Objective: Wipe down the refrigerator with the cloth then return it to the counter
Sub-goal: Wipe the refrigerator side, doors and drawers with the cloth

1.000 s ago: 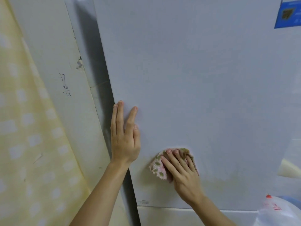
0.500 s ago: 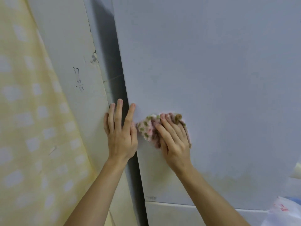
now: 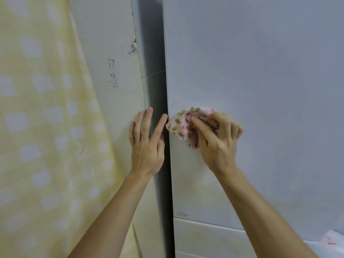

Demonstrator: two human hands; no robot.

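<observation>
The refrigerator door (image 3: 260, 75) is a pale grey panel filling the right of the view. A pink cloth (image 3: 181, 124) with green spots is bunched against the door near its left edge. My right hand (image 3: 217, 140) grips the cloth with curled fingers and presses it onto the door. My left hand (image 3: 147, 146) lies with straight fingers over the dark gap beside the door, its index fingertip touching the door's left edge and nearly meeting the cloth.
A white wall (image 3: 115, 53) with handwritten numbers stands left of the dark gap (image 3: 154, 71). A yellow checked curtain (image 3: 37, 127) hangs at far left. The lower fridge door (image 3: 204, 239) begins below a seam. A white plastic bag (image 3: 331, 243) shows at the bottom right corner.
My right hand has carried the cloth up and leftward across the door to its left edge, its fingers now curled round the cloth. My left hand has slid off the door onto the gap.
</observation>
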